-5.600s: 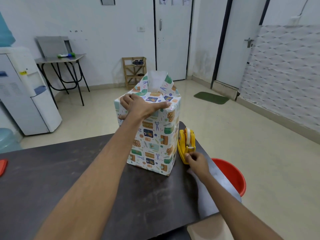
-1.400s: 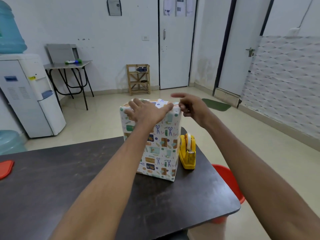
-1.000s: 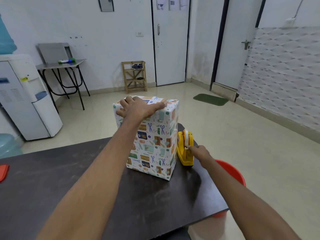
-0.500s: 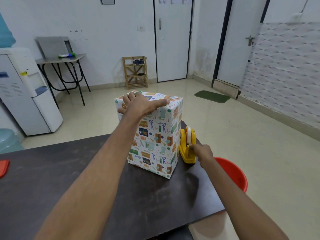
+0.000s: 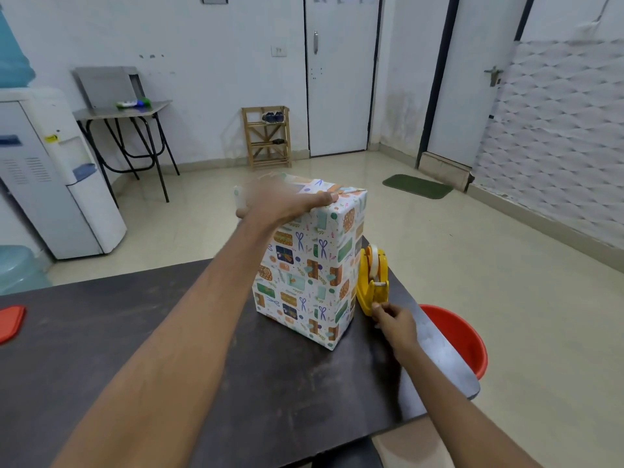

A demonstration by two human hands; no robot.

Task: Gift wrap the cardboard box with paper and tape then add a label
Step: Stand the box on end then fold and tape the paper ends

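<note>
The box, wrapped in white paper printed with scissors and gifts, stands upright on the dark table. My left hand lies flat on its top with the thumb along the near edge; it is blurred. A yellow tape dispenser stands right next to the box on its right side. My right hand is at the dispenser's near end, fingertips pinching at the tape end by the cutter. The tape strip itself is too thin to make out.
A red bucket stands on the floor just beyond the table's right edge. A red lid lies at the table's far left. A water dispenser, a small desk and a wooden rack stand along the back wall.
My right hand went from the box top down to the dispenser and has since drawn back a little toward me from its near end. My left hand stays on the box top.
</note>
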